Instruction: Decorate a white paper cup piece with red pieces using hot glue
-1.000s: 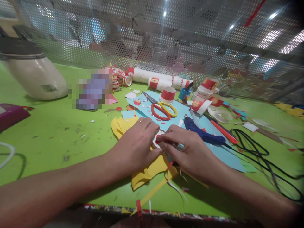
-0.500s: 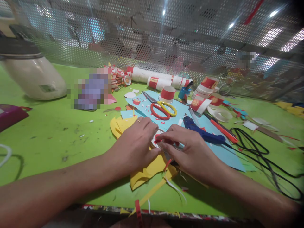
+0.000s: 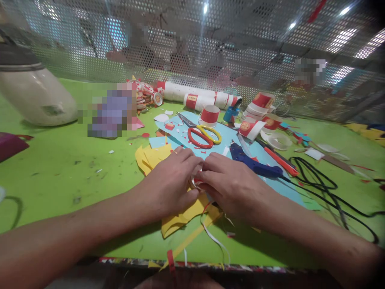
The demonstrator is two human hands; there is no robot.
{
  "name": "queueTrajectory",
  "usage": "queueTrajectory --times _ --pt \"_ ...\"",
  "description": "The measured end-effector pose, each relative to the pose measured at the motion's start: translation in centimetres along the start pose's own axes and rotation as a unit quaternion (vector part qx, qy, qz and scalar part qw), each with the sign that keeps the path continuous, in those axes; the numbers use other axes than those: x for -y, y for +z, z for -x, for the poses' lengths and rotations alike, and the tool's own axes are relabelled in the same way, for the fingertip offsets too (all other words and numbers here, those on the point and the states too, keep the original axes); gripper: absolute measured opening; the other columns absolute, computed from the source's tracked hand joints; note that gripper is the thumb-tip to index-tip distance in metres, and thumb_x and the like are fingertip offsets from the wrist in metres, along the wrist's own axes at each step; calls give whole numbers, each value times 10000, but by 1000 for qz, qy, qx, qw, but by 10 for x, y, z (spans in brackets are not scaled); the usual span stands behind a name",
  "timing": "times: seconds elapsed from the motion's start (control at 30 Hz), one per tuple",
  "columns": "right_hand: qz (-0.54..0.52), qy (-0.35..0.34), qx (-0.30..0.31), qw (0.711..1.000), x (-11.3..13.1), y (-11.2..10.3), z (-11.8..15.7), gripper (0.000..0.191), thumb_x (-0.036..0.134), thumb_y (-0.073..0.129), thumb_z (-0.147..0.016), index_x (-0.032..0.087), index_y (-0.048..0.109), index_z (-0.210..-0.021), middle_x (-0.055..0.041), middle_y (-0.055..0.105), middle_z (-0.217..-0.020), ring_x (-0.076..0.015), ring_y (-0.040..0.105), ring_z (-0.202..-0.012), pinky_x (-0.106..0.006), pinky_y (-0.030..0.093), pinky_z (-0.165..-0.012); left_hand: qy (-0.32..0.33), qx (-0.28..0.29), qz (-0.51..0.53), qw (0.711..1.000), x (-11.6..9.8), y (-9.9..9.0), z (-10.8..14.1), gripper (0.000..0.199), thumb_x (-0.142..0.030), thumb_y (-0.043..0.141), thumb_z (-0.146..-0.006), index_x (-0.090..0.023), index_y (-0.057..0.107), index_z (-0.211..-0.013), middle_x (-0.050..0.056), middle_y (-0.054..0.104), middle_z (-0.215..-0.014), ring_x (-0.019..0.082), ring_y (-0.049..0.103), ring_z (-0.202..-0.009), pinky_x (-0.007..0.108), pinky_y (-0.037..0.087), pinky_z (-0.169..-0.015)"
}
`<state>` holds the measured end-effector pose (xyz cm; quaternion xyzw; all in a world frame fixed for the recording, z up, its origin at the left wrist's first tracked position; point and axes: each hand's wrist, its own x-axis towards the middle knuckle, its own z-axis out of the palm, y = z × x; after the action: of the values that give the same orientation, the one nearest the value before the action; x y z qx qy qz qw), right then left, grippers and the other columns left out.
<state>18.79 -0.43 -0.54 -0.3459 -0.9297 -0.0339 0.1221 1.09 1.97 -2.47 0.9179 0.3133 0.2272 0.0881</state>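
My left hand (image 3: 176,180) curls round the left side of a small round white and red paper piece (image 3: 197,180), low over yellow paper (image 3: 177,220). From the right, my right hand (image 3: 230,182) closes its fingers on the same piece, its fingertips meeting those of my left hand. Most of the piece is hidden by the fingers. Scissors with red and yellow handles (image 3: 201,143) lie just beyond the hands on light blue paper (image 3: 288,194). A blue glue gun (image 3: 255,164) rests to the right of my right hand.
White and red paper cups (image 3: 209,115) and a long cup stack (image 3: 174,93) stand at the back by a perforated screen. A cream container (image 3: 45,100) and a blurred-out flat object (image 3: 111,114) are at the left. Black cable (image 3: 333,196) coils at the right beside a red cutter (image 3: 281,160).
The fingers of my right hand have drawn in closer to my left hand and cover more of the round piece. The whole view has shifted slightly.
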Motion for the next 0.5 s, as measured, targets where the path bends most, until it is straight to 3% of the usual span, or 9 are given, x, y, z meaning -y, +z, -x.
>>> queueTrajectory --times 0.33,0.5 --pt "15 -17 -20 1000 -1 7 -3 117 101 566 -849 118 659 -780 -86 611 -854 -199 522 -783 -303 414 -610 5 -52 55 997 1 5 5 400 -84 544 -709 -150 463 -1095 104 602 -1073 248 545 -987 421 468 -856" --pt "-9 -25 11 1000 -1 6 -5 152 83 529 -871 116 667 -818 -106 620 -910 -213 541 -864 -324 458 -695 14 -54 52 997 2 5 4 454 -87 543 -702 -126 438 -1142 132 606 -1109 262 559 -1017 443 473 -891"
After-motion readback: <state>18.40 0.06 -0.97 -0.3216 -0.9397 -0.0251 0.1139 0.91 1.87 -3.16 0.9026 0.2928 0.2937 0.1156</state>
